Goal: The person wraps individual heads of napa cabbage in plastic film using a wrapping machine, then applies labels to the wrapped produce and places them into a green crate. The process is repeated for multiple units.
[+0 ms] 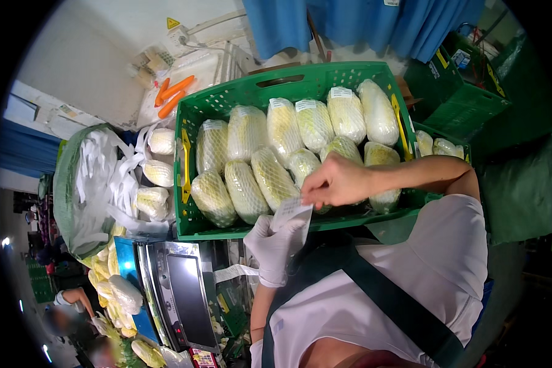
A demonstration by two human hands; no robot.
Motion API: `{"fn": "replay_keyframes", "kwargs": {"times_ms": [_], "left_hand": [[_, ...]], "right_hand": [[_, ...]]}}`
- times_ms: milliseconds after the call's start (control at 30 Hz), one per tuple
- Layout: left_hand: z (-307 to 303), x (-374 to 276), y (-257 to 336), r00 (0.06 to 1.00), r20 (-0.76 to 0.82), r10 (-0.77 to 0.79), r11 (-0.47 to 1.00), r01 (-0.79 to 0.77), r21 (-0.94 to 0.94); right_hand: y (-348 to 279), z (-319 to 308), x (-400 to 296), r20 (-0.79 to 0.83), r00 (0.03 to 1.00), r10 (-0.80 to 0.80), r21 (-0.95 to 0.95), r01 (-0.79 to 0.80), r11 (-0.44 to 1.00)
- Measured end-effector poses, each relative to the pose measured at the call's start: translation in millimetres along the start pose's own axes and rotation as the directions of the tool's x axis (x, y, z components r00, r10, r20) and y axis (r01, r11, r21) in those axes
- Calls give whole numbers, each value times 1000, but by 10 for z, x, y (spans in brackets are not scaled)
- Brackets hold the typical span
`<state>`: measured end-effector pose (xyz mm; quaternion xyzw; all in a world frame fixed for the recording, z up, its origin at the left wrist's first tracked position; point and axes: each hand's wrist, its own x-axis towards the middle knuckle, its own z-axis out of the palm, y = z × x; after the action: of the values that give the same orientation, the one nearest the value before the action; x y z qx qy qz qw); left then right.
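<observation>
My left hand [276,246], in a white glove, grips a strip of printed paper labels [290,214] in front of my chest. The bare fingers of my right hand [336,181] pinch the strip's upper right edge. Both hands are at the near side of a green plastic crate [322,224], my right hand above its contents. The crate holds two rows of napa cabbages [272,177] in clear wrap and foam netting. Most cabbages in the far row bear a white label [306,105] at the top end. My right hand and forearm hide parts of the near row.
A label scale [191,294] stands left of my body, with a paper strip [237,272] at its side. Carrots [177,87] lie beyond the crate. A green sack [69,198] holds white foam netting. A co-worker's arm [80,296] is among cabbages at lower left. More green crates [464,106] stand right.
</observation>
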<state>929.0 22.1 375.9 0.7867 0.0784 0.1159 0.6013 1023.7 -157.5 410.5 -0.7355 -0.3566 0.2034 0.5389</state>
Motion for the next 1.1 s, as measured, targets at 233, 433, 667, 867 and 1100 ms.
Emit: {"fn": "replay_keyframes", "kwargs": {"times_ms": [233, 433, 667, 867, 1100], "left_hand": [[-105, -3, 214, 941, 209, -265, 952, 290, -101], [-107, 6, 126, 940, 219, -261, 946, 295, -138], [-164, -20, 45, 946, 190, -261, 956, 281, -84], [-211, -29, -27, 946, 173, -274, 957, 287, -52], [-331, -37, -36, 982, 174, 74, 996, -64, -61]], "right_hand": [[641, -1971, 199, -236, 913, 333, -658, -402, 636], [1164, -2229, 79, -380, 774, 506, -919, -380, -109], [1436, -1985, 92, -404, 854, 328, -912, -348, -218], [1526, -1613, 41, -456, 830, 320, -887, -454, -87], [1227, -1550, 42, -422, 668, 613, -796, -597, 102]]}}
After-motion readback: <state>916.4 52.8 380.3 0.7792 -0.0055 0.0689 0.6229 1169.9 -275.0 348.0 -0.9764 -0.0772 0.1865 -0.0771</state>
